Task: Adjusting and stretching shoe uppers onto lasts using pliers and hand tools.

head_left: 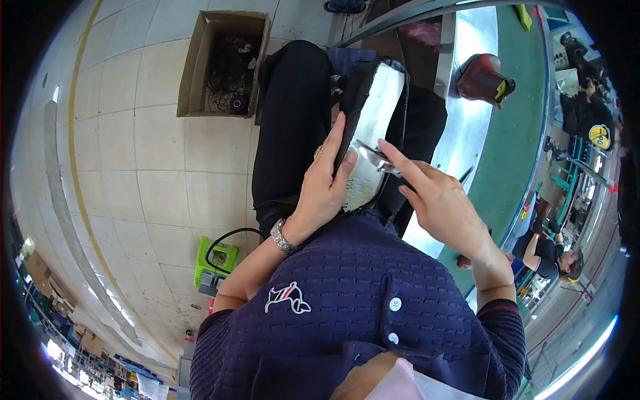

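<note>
The shoe [379,107] lies on the lap [291,133] between left hand [323,190] and right hand [440,200]; a box [192,73] stands leftward on the floor [113,150], a boot [479,75] rightward on the table [512,140].

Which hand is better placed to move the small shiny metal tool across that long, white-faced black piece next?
Probably the right hand: it holds the shiny metal tool over the long, white-faced black piece. The left hand lies along the piece's left side, seemingly steadying it.
</note>
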`<move>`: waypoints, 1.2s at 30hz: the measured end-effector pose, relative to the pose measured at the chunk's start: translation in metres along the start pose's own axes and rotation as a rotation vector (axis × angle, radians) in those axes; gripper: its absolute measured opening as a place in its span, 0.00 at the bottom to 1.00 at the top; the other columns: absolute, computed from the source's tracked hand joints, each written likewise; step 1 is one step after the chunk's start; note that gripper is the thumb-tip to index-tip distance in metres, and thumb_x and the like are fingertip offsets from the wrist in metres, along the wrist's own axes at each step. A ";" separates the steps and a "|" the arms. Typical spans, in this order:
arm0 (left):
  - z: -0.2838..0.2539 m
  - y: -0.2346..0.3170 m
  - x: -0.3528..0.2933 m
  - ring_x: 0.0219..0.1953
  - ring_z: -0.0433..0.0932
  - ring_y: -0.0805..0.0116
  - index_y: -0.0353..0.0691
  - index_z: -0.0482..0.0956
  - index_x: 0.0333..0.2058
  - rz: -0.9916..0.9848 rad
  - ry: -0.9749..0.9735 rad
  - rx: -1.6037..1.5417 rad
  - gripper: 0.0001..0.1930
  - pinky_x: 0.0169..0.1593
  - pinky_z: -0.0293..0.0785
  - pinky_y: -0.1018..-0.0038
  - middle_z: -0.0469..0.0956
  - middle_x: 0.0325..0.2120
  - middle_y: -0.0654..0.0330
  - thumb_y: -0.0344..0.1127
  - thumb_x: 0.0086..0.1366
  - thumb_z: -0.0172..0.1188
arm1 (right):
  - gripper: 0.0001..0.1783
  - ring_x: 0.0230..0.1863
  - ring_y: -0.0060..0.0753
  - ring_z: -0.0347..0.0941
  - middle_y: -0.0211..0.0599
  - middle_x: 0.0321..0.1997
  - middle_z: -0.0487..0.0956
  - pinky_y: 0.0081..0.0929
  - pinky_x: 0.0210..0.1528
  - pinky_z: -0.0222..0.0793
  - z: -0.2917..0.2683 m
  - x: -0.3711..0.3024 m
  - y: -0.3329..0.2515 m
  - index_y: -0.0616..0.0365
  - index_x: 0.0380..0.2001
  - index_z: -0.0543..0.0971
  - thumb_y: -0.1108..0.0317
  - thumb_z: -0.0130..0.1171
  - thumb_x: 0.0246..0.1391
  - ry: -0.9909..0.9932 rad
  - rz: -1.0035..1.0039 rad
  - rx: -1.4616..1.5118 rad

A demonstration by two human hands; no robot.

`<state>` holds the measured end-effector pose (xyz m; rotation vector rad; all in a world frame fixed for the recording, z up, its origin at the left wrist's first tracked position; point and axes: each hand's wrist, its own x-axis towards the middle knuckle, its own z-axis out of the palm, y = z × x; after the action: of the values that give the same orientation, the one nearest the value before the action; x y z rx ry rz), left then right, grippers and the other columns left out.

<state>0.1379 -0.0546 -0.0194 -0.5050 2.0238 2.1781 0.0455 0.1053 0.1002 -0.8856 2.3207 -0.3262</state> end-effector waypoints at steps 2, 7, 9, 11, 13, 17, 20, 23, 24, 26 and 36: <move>0.000 0.000 -0.001 0.66 0.61 0.52 0.43 0.50 0.69 0.056 0.000 -0.006 0.30 0.65 0.58 0.67 0.58 0.65 0.45 0.34 0.71 0.48 | 0.40 0.37 0.51 0.80 0.54 0.38 0.79 0.35 0.33 0.78 0.002 0.005 -0.006 0.33 0.69 0.55 0.77 0.53 0.56 0.022 -0.040 -0.175; -0.007 -0.004 0.001 0.66 0.61 0.53 0.45 0.50 0.69 0.060 -0.043 0.004 0.32 0.65 0.59 0.69 0.59 0.65 0.46 0.33 0.70 0.50 | 0.37 0.24 0.43 0.77 0.43 0.27 0.77 0.35 0.25 0.75 0.016 0.004 -0.001 0.31 0.68 0.58 0.70 0.56 0.57 -0.058 0.039 -0.205; -0.011 -0.004 0.003 0.65 0.62 0.55 0.46 0.49 0.70 0.045 -0.069 0.013 0.32 0.65 0.59 0.69 0.60 0.65 0.47 0.33 0.70 0.51 | 0.36 0.23 0.44 0.76 0.39 0.25 0.77 0.37 0.26 0.73 0.023 0.004 0.006 0.33 0.66 0.62 0.69 0.58 0.56 -0.021 0.042 -0.174; -0.017 0.001 0.006 0.64 0.65 0.60 0.47 0.47 0.70 -0.091 -0.187 -0.398 0.36 0.65 0.59 0.69 0.61 0.65 0.50 0.34 0.68 0.55 | 0.38 0.21 0.36 0.76 0.41 0.26 0.78 0.28 0.20 0.76 0.030 0.004 0.013 0.24 0.68 0.56 0.71 0.54 0.60 0.008 -0.027 -0.081; -0.033 -0.003 0.012 0.64 0.64 0.63 0.48 0.46 0.71 -0.229 -0.304 -0.580 0.38 0.65 0.58 0.69 0.59 0.65 0.51 0.37 0.68 0.56 | 0.38 0.21 0.36 0.76 0.41 0.26 0.78 0.28 0.20 0.76 0.034 0.004 0.018 0.25 0.68 0.57 0.71 0.54 0.59 0.031 -0.044 -0.065; -0.032 0.001 0.031 0.65 0.59 0.67 0.49 0.44 0.71 -0.383 -0.364 -0.853 0.39 0.66 0.55 0.70 0.54 0.68 0.57 0.47 0.68 0.55 | 0.37 0.20 0.36 0.76 0.42 0.26 0.78 0.29 0.20 0.76 0.043 0.004 0.024 0.28 0.68 0.58 0.71 0.55 0.59 0.064 -0.075 0.001; -0.026 0.007 0.045 0.66 0.57 0.68 0.50 0.44 0.71 -0.393 -0.339 -0.917 0.39 0.66 0.54 0.72 0.53 0.68 0.61 0.49 0.69 0.54 | 0.37 0.21 0.37 0.77 0.42 0.25 0.78 0.30 0.20 0.75 0.043 0.002 0.024 0.30 0.68 0.57 0.72 0.55 0.58 0.079 -0.089 -0.045; -0.020 0.013 0.052 0.66 0.57 0.69 0.51 0.44 0.71 -0.467 -0.318 -0.807 0.38 0.66 0.52 0.73 0.54 0.68 0.60 0.47 0.69 0.55 | 0.38 0.21 0.39 0.78 0.44 0.26 0.79 0.31 0.20 0.75 0.044 0.001 0.026 0.30 0.68 0.56 0.70 0.55 0.59 0.106 -0.087 -0.035; -0.017 0.013 0.051 0.65 0.58 0.69 0.51 0.44 0.71 -0.418 -0.298 -0.792 0.38 0.66 0.53 0.73 0.55 0.67 0.59 0.46 0.70 0.55 | 0.38 0.21 0.39 0.78 0.44 0.26 0.79 0.31 0.20 0.75 0.041 0.001 0.025 0.30 0.68 0.56 0.70 0.55 0.59 0.114 -0.082 -0.034; -0.012 0.014 0.050 0.64 0.59 0.69 0.51 0.43 0.71 -0.365 -0.285 -0.772 0.38 0.66 0.54 0.73 0.56 0.67 0.59 0.45 0.70 0.55 | 0.37 0.21 0.42 0.78 0.45 0.24 0.79 0.35 0.22 0.75 0.029 0.001 0.021 0.34 0.68 0.56 0.68 0.56 0.58 -0.007 -0.038 0.026; -0.007 0.017 0.047 0.63 0.60 0.70 0.49 0.43 0.71 -0.230 -0.246 -0.572 0.37 0.65 0.55 0.74 0.58 0.65 0.57 0.43 0.71 0.53 | 0.39 0.23 0.43 0.79 0.38 0.37 0.83 0.34 0.22 0.73 -0.060 0.061 0.026 0.39 0.68 0.59 0.63 0.61 0.55 0.333 -0.422 -0.167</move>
<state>0.0894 -0.0694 -0.0185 -0.4651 1.1459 2.5009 -0.0419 0.0844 0.1070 -1.5090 2.4706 -0.4920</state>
